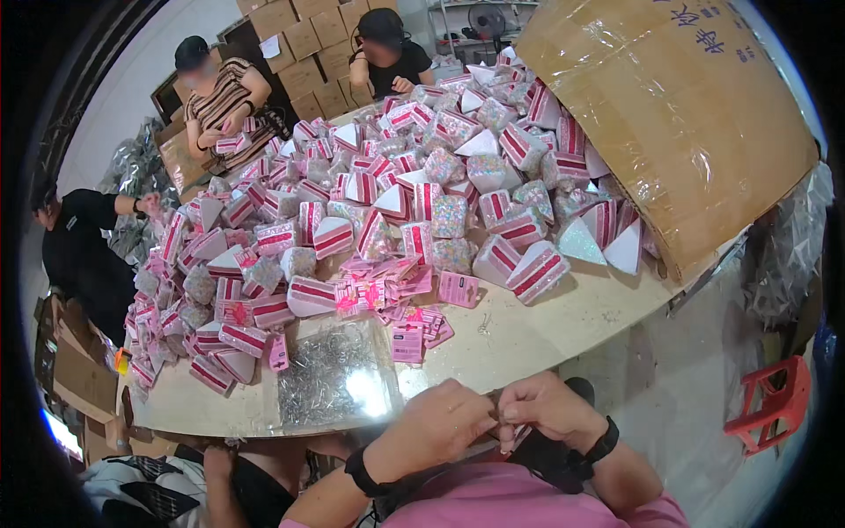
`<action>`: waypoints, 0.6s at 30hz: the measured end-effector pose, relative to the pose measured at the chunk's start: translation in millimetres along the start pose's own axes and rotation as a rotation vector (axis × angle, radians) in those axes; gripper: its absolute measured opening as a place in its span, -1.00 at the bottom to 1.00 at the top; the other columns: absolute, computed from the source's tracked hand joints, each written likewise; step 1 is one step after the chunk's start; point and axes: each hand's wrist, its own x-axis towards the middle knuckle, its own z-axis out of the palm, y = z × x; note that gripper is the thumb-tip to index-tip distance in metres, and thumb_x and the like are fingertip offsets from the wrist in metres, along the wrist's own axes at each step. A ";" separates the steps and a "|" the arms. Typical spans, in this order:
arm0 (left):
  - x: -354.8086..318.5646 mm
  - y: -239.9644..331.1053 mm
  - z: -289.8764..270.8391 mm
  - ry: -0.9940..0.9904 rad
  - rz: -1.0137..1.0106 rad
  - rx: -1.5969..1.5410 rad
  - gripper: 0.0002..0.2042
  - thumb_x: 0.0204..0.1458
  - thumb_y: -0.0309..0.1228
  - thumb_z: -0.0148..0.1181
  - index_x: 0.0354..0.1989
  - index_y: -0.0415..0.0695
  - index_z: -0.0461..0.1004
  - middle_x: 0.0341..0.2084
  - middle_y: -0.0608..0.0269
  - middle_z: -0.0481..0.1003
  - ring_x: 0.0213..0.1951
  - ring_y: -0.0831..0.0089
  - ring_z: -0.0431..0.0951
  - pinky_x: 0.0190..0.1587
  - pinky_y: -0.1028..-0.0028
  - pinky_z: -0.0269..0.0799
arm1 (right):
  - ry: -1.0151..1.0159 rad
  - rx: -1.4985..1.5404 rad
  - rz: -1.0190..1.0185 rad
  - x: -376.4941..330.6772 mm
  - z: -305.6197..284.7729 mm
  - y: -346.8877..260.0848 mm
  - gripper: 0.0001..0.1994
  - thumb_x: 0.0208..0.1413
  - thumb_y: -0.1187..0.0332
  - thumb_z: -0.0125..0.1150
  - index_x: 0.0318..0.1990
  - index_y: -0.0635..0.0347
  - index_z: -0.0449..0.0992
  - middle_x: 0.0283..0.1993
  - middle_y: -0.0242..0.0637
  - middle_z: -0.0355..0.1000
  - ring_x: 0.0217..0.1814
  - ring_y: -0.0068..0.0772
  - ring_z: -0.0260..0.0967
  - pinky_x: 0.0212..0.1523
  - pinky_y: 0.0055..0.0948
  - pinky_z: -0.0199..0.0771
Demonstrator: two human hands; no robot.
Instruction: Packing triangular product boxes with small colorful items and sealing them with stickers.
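Pink shirt (pixel 528 497) closest, left hand (pixel 444 427) and right hand (pixel 553 412) pinched narrow together over a small piece (pixel 521 436), largely hidden, its long axis unreadable, with metal fittings (pixel 321 374) lying off leftward in a shallow tray (pixel 278 400), nearer the left!

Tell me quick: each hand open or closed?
Left hand: curled closed; anything held can't be told.
Right hand: pinched closed; anything held can't be told.

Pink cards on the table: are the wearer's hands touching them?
No, left hand and right hand are near the table edge, apart from the cards.
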 end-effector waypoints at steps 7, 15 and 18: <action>-7.6 -5.1 20.6 0.041 -0.097 0.029 -0.92 -0.11 -0.48 0.22 -0.46 -0.16 0.44 -0.58 0.13 0.40 -0.51 0.18 0.44 -0.47 0.32 0.36 | 0.198 -0.478 -0.423 -0.6 33.5 -13.2 -0.66 0.11 0.46 0.11 0.04 0.28 0.27 -0.13 -0.22 0.38 -0.10 -0.53 0.36 -0.26 -0.49 0.45; 6.2 6.5 25.3 0.004 -0.456 -0.320 -0.84 0.04 -0.41 0.15 -0.48 -0.24 0.41 -0.66 0.24 0.35 -0.57 0.56 0.33 -0.54 0.51 0.24 | 0.388 -0.304 -0.254 -11.7 46.3 -16.5 -0.66 0.06 0.53 0.12 0.01 0.28 0.26 -0.28 -0.32 0.39 -0.32 -0.58 0.35 -0.33 -0.52 0.41; 9.8 1.1 33.4 -0.047 -0.609 -0.590 -0.80 0.10 -0.36 0.12 -0.49 -0.22 0.40 -0.65 0.42 0.32 -0.55 0.71 0.24 -0.55 0.59 0.16 | 0.515 -0.482 -0.343 -15.2 45.0 -9.1 -0.76 0.07 0.50 0.13 -0.10 0.27 0.34 -0.38 -0.29 0.41 -0.39 -0.56 0.36 -0.37 -0.47 0.40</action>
